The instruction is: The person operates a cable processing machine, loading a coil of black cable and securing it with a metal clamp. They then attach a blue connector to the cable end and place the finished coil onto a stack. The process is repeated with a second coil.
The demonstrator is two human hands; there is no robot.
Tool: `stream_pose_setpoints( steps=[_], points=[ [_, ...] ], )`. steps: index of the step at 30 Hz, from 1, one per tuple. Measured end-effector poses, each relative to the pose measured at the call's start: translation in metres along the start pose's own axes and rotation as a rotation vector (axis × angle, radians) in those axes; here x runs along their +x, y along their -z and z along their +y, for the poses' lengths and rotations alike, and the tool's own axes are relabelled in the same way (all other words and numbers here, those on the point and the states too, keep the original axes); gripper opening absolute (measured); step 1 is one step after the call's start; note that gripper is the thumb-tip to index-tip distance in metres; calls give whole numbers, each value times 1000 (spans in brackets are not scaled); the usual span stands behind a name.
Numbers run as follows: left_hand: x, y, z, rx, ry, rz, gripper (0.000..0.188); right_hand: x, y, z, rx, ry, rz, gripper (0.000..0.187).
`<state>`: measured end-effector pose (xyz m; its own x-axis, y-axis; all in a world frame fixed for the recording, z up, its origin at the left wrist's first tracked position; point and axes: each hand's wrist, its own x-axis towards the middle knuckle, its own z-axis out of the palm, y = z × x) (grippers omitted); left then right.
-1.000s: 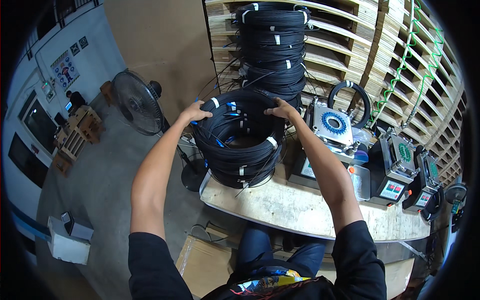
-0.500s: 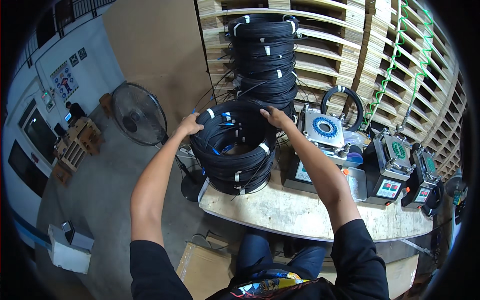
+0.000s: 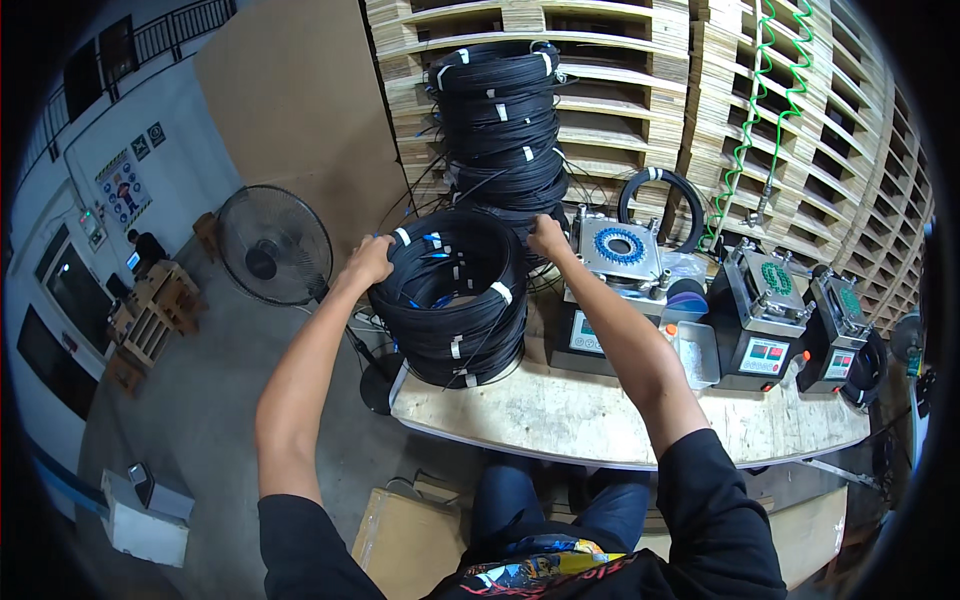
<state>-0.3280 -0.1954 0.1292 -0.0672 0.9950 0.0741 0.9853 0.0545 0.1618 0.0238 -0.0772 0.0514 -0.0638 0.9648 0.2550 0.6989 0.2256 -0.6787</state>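
A stack of black cable coils [image 3: 460,345], bound with white ties, stands at the left end of the wooden table. Blue connectors [image 3: 433,241] lie inside its upper ring. At the stack's left rim, my left hand [image 3: 368,264] is closed round the top coil. My right hand [image 3: 547,240] has curled fingers just off the stack's right rim, beside the foot of a taller coil stack [image 3: 505,130] behind. Black cable hides those fingertips, so what they grip cannot be made out.
Right along the table [image 3: 540,415] sit a machine with a blue ring of parts [image 3: 620,246] and two with green parts [image 3: 777,278]. A clear tray [image 3: 697,353] lies between. A standing fan [image 3: 275,245] is at left; wooden pallets [image 3: 600,120] rise behind.
My view has shifted a little, moving the coils and machines leftward in the picture. My right hand has come off the front stack's rim, outward to the right; my left stays at the left rim.
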Motion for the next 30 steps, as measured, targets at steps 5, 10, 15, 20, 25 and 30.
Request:
stream_pose_setpoints(
  steps=[5, 10, 15, 20, 25, 30],
  points=[
    [-6, 6, -14, -91, -125, 95, 61, 7, -14, -6, -63, -18, 7, 31],
    [-3, -1, 0, -237, -72, 115, 71, 13, -24, 15, 65, -146, 43, 24],
    [9, -25, -42, -196, -9, 109, 79, 11, -27, -7, 345, -120, -108, 28],
    [23, -31, -22, -198, -104, 106, 80, 50, -40, 41, 174, 69, -128, 44],
    [15, -29, -13, -132, -20, 64, 75, 46, -48, 49, 367, 61, -228, 53],
    [15, -29, -22, -97, -3, 111, 69, 18, -29, 26, 275, -19, -282, 47]
  ],
)
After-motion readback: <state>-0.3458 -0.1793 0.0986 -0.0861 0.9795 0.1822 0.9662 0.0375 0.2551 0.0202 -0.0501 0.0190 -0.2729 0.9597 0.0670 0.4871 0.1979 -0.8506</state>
